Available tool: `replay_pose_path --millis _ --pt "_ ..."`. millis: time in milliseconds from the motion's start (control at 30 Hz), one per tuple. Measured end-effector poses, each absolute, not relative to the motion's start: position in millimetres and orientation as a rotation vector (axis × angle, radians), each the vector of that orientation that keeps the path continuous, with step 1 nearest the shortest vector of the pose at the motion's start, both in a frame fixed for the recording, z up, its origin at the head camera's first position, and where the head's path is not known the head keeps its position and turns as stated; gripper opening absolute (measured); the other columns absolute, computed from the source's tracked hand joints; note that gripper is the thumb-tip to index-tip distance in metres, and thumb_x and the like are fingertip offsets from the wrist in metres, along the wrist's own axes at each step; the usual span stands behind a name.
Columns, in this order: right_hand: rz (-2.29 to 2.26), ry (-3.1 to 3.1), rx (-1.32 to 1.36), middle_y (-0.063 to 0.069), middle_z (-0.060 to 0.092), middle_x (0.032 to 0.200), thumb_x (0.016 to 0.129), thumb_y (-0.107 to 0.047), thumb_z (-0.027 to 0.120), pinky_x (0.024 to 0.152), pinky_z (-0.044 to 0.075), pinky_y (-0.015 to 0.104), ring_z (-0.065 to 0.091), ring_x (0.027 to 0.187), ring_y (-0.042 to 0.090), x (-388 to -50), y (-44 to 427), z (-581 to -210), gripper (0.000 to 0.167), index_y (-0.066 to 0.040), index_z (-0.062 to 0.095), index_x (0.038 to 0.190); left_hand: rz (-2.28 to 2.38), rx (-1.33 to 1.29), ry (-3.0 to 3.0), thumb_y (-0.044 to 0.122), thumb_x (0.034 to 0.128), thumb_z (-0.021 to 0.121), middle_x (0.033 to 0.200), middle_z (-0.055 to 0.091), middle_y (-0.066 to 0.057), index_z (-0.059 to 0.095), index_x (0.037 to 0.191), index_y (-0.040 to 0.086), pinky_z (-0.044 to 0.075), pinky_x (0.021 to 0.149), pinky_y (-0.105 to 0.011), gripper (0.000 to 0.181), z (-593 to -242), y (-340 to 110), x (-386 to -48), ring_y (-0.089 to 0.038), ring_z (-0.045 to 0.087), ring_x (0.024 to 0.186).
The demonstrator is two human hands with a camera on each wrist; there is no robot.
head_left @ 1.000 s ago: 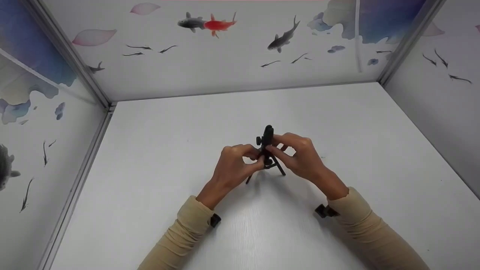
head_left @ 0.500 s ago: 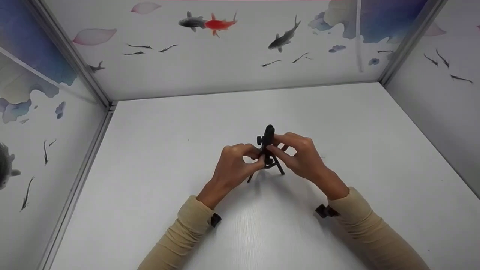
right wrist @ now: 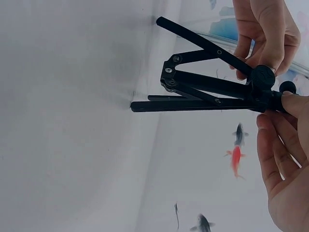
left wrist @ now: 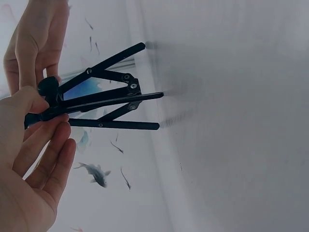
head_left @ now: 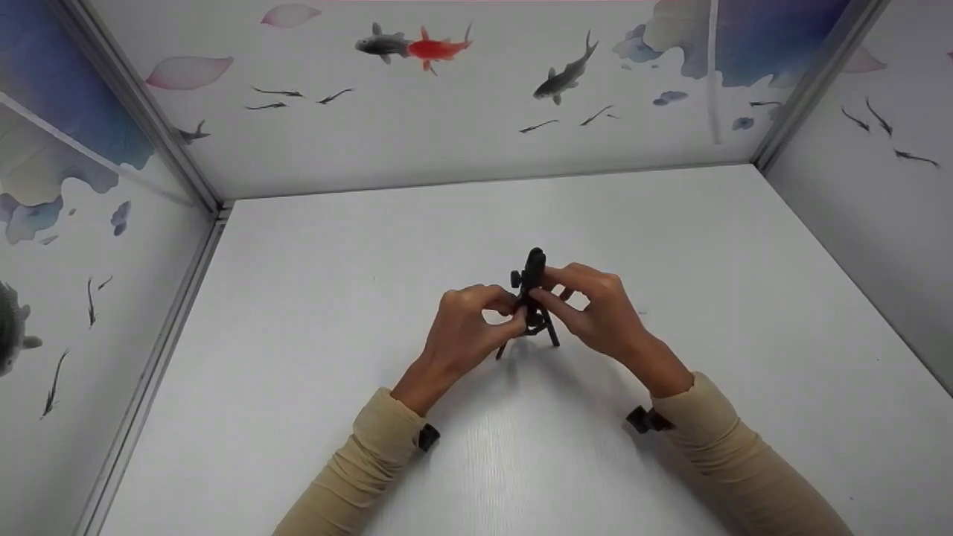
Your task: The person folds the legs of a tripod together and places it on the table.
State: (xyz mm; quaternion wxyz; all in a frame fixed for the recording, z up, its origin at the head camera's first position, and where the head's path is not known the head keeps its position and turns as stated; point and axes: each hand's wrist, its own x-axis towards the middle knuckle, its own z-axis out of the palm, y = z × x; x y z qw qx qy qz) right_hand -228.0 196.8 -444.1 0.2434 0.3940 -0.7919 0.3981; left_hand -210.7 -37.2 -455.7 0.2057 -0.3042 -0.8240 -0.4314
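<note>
A small black tripod stands about upright near the middle of the table, its feet at or just above the surface. My left hand pinches it between thumb and fingers at the collar, by a round side knob. From the other side, my right hand grips the upper part just under the head with thumb and fingertips. Three legs with hinged braces spread at a narrow angle in both wrist views. Fingers hide part of the collar and head.
The white table runs back to a wall printed with fish and petals. Side panels and metal frame posts bound it left and right. Small black wrist cameras sit at both cuffs.
The tripod's legs have drawn a little closer together, their feet moving inward. Both hands stay nearly in place on it.
</note>
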Motion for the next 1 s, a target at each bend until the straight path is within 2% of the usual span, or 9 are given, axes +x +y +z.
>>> replay_pose_path --millis 200,1000 --pt "1.091 -2.167 1.069 0.004 0.083 0.103 0.096 -0.003 0.08 0.072 0.062 0.026 0.077 0.087 0.017 -227.5 197.0 -444.2 0.028 -0.008 0.08 0.124 -1.212 -0.849 -2.282 0.011 0.0936 0.079 0.089 0.084 0.002 0.084 0.098 0.01 0.065 0.08 -0.032 0.007 -456.1 -37.0 -209.8 -0.01 0.079 0.083" --pt "1.141 -2.172 1.057 0.005 0.083 0.101 0.097 -0.001 0.079 0.074 0.059 0.02 0.077 0.088 0.017 -226.9 198.1 -442.3 0.03 -0.009 0.08 0.126 -1.224 -0.848 -2.247 0.01 0.0944 0.08 0.089 0.085 0.003 0.084 0.101 0.011 0.064 0.085 -0.028 0.008 -455.5 -35.1 -209.6 -0.005 0.08 0.085"
